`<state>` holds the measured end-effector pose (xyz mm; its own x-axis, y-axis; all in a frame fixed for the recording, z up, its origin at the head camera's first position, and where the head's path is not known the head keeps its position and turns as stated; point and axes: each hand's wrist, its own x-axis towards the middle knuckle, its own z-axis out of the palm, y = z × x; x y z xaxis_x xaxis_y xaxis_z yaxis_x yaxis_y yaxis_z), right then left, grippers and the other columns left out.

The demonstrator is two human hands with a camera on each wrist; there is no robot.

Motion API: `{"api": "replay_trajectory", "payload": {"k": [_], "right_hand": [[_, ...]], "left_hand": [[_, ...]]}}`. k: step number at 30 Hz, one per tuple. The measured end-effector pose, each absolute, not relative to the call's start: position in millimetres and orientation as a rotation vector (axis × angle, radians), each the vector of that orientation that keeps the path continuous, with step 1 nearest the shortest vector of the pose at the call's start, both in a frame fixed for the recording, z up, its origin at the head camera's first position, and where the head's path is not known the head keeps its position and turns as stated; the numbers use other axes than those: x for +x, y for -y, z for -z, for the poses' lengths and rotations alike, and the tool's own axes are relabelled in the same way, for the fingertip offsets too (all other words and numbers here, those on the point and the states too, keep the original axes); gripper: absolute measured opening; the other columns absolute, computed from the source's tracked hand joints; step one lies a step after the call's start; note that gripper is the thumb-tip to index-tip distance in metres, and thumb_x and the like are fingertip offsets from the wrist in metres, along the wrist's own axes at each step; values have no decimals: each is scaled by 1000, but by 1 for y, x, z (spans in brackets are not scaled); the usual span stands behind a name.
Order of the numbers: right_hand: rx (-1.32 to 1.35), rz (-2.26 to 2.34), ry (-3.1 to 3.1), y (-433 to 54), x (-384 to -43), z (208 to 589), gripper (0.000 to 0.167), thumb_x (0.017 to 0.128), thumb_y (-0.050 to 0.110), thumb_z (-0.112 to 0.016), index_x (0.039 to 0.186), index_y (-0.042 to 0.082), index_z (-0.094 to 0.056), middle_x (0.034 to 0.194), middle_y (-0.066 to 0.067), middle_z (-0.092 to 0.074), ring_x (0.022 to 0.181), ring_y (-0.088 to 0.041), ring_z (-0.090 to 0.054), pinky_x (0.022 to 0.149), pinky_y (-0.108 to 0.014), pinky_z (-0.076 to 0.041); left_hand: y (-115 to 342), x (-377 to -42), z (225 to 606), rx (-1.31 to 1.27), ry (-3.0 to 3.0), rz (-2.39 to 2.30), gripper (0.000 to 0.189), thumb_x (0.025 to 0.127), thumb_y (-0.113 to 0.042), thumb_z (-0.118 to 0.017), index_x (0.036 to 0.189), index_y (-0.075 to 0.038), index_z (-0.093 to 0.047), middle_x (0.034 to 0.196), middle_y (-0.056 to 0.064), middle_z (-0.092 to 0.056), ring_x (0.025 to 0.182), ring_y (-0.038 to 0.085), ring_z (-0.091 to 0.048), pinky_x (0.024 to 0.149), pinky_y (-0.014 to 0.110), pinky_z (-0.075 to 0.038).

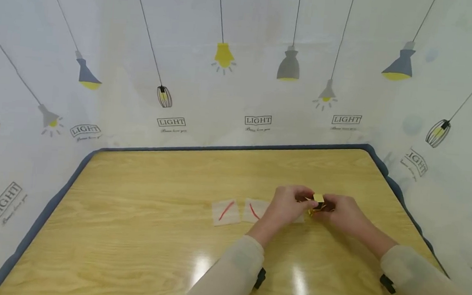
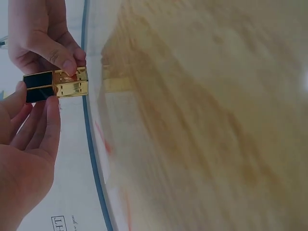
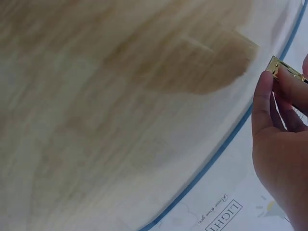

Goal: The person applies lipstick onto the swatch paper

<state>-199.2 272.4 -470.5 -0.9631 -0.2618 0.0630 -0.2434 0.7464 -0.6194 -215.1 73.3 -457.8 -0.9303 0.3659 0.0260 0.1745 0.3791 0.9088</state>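
A square-sided lipstick tube (image 1: 318,201), part black and part gold, is held between both hands above the table. At its black part, my left hand (image 1: 287,203) pinches with thumb and fingers, shown closer in the left wrist view (image 2: 29,168). The right hand (image 1: 346,213) grips the gold part with its thumb and fingertips. In the right wrist view only the tube's gold end (image 3: 273,65) shows clearly, and the rest runs past the frame edge.
Paper squares with red strokes lie on the wooden table (image 1: 131,231): one at the left (image 1: 226,211), another beside it (image 1: 253,210), and a third (image 1: 299,219) largely hidden by the left hand. A white curtain (image 1: 244,93) printed with lamps surrounds the blue-edged table.
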Motion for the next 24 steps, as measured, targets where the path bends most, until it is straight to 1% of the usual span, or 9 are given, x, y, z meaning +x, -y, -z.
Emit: {"api": "replay_trajectory", "payload": {"k": [2,6,9,16,19,22,24], "right_hand": [[-431,999,-2925,-271,-200,471,23,91,11,-83,80,8,-64,87,-7,-78,85,-23,-76,72,-29,-59],[-420,971,-2908,-272,-198,472,19,90,12,-84,83,7,-67,84,-5,-76,79,-16,-71,68,-27,-56],[-405,967,-2883,-273,-195,473,19,92,13,-83,84,8,-67,85,-5,-76,78,-13,-69,67,-26,-54],[-394,972,-2873,-274,-193,470,21,93,15,-83,83,9,-66,87,-5,-76,80,-14,-70,69,-28,-55],[-401,974,-2868,-273,-193,469,21,93,14,-83,82,9,-65,87,-6,-76,81,-16,-72,71,-30,-57],[-414,983,-2854,-273,-195,470,18,93,12,-82,85,6,-67,89,-8,-77,83,-19,-73,72,-33,-59],[-417,983,-2843,-273,-196,471,15,92,11,-82,91,4,-70,91,-10,-77,85,-21,-74,74,-36,-61]], "left_hand": [[-73,-214,458,495,-2466,-1564,30,97,-23,-80,123,-9,-79,113,0,-81,96,4,-73,80,19,-58],[-76,-212,459,487,-2464,-1527,29,98,-24,-80,123,-10,-79,115,0,-81,97,3,-73,80,19,-58],[-77,-210,462,464,-2470,-1501,29,98,-27,-79,123,-12,-79,116,-1,-81,101,4,-74,81,20,-59],[-77,-211,461,483,-2483,-1446,28,100,-30,-77,123,-15,-79,117,-2,-81,103,5,-74,84,22,-60],[-75,-213,459,497,-2483,-1417,30,100,-31,-77,125,-15,-77,119,-1,-80,104,5,-74,85,23,-61],[-68,-215,455,512,-2482,-1371,35,101,-32,-76,131,-15,-75,125,0,-78,108,7,-74,88,24,-61],[-61,-215,450,527,-2467,-1350,39,101,-32,-75,136,-14,-72,131,1,-76,112,9,-73,91,26,-61]]}}
